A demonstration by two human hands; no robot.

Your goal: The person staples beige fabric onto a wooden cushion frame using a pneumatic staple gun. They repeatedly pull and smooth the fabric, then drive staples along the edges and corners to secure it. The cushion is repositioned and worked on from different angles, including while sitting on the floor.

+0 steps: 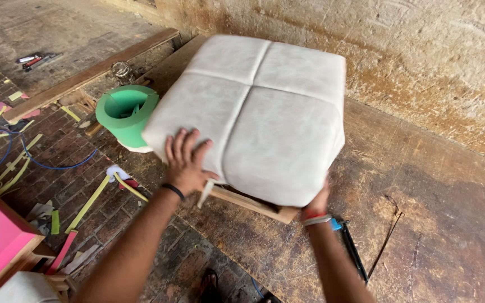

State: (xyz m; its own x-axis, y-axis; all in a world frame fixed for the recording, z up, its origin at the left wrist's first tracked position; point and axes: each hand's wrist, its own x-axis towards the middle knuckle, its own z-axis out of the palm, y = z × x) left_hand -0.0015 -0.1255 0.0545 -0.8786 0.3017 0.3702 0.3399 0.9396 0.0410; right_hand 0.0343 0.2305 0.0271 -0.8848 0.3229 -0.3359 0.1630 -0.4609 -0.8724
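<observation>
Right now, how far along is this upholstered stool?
The pale padded cushion already looks covered and stitched into four panels on its wooden frame. In hand: the left hand presses its top and the right hand grips its lower edge. Scrap strips remain on the brick floor.

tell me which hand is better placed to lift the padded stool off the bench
Probably the right hand: it grips under the square off-white padded stool's wooden base. The left hand only lies flat on top.
</observation>
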